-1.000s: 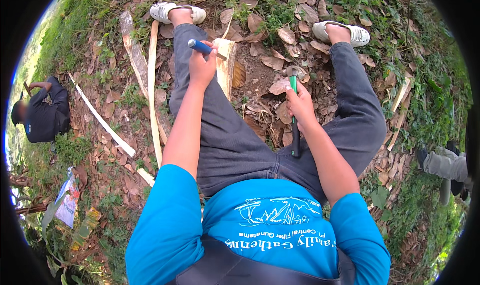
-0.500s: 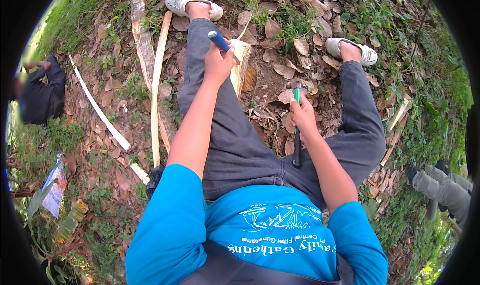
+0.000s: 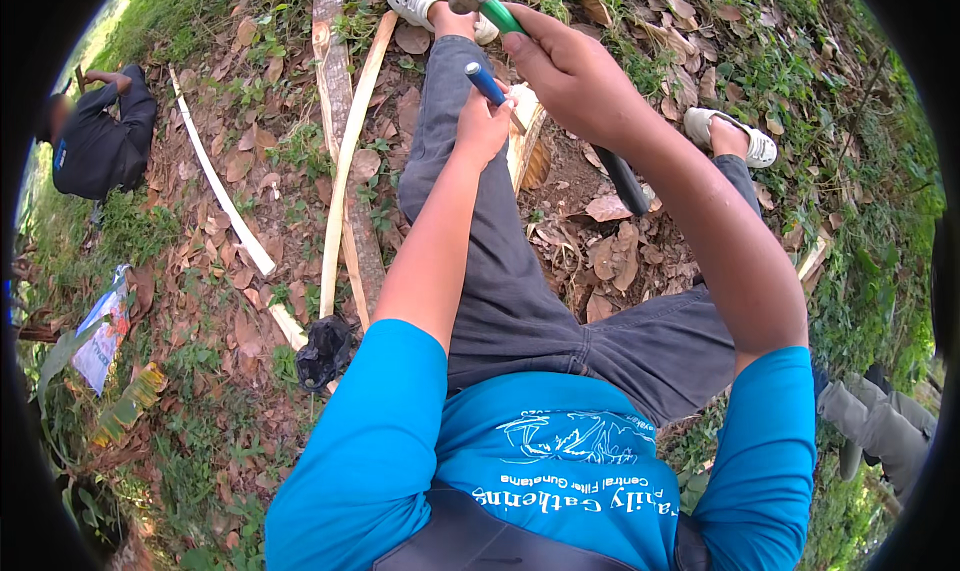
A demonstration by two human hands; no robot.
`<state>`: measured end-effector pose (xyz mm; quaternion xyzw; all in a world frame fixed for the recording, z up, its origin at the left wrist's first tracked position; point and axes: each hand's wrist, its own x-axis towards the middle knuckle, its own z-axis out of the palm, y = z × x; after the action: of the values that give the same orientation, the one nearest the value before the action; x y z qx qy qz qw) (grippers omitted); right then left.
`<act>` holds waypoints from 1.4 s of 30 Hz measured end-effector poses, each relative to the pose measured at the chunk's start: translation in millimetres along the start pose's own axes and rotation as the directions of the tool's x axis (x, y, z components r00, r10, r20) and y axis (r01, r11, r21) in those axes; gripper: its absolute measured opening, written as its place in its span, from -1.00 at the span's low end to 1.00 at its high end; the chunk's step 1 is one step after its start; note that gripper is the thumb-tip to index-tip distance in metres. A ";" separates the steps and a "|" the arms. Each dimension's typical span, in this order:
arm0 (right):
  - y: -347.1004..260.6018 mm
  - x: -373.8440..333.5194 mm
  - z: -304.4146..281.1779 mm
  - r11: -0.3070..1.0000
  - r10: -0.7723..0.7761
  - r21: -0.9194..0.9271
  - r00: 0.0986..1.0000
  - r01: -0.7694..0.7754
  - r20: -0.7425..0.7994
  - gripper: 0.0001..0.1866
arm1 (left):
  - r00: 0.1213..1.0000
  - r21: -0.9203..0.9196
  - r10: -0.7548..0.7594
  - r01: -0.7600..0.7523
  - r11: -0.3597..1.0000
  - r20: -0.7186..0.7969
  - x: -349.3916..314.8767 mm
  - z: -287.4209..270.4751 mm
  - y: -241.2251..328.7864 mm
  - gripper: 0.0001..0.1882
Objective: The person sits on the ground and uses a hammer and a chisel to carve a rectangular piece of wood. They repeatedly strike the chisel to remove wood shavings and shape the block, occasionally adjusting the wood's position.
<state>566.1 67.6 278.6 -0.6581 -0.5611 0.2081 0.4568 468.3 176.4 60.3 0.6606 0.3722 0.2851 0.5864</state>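
Note:
My left hand [image 3: 482, 133] is closed round a chisel [image 3: 486, 84], its blue handle leaning up and its metal blade reaching down to a pale, split block of wood [image 3: 530, 131]. The block rests on the ground beside my left leg. In my right hand [image 3: 580, 76] is a hammer [image 3: 503, 16] with a green and black handle. Its metal head is raised above and just beyond the chisel's handle end, not touching it. The black end of the handle shows below my right wrist; my fingers and forearm hide the middle.
Long pale wood strips [image 3: 352, 161] and a bark-covered log [image 3: 366, 211] lie left of my left leg. Nearby are a curved strip [image 3: 218, 196], a black plastic bag [image 3: 324, 353] and a white sack [image 3: 100, 343]. One person [image 3: 105, 146] sits far left; another person's legs [image 3: 878, 421] show at right.
My right hand has swung the hammer up from between my thighs to above the chisel. My left hand still holds the chisel at the block. The view has shifted slightly.

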 end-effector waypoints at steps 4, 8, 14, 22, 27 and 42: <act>45.9 27.6 7.1 0.903 0.157 -0.428 0.939 -0.012 0.305 -0.61 | 0.999 0.061 0.043 -0.044 0.997 0.018 3.5 1.2 -0.3 -0.67; 8.5 28.8 10.0 0.930 0.038 -0.363 0.974 0.047 0.224 -0.63 | 0.998 0.142 0.020 -0.027 0.989 0.056 -8.8 -8.6 -9.0 -0.52; 50.6 46.3 10.9 0.824 0.122 -0.561 0.940 0.083 0.318 -0.67 | 0.995 0.216 0.054 -0.072 0.974 0.088 -5.9 6.3 14.7 -0.53; 48.0 74.4 24.7 0.684 0.267 -0.705 0.836 0.186 0.480 -0.67 | 0.986 0.131 0.167 -0.167 0.977 0.011 16.1 8.7 -24.3 -0.74; 17.9 52.0 31.6 0.897 0.024 -0.438 0.979 0.069 0.204 -0.68 | 0.996 0.281 0.064 -0.081 0.956 0.067 2.6 1.4 -6.5 -0.67; 90.8 5.7 -3.8 0.796 0.292 -0.589 0.941 -0.139 0.173 -0.70 | 0.970 0.326 0.197 -0.235 0.916 0.145 -4.6 17.2 5.8 -0.74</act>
<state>620.5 75.8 206.1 -0.7917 -0.5721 0.1649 0.1370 480.6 162.7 63.7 0.8036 0.3079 0.2430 0.4476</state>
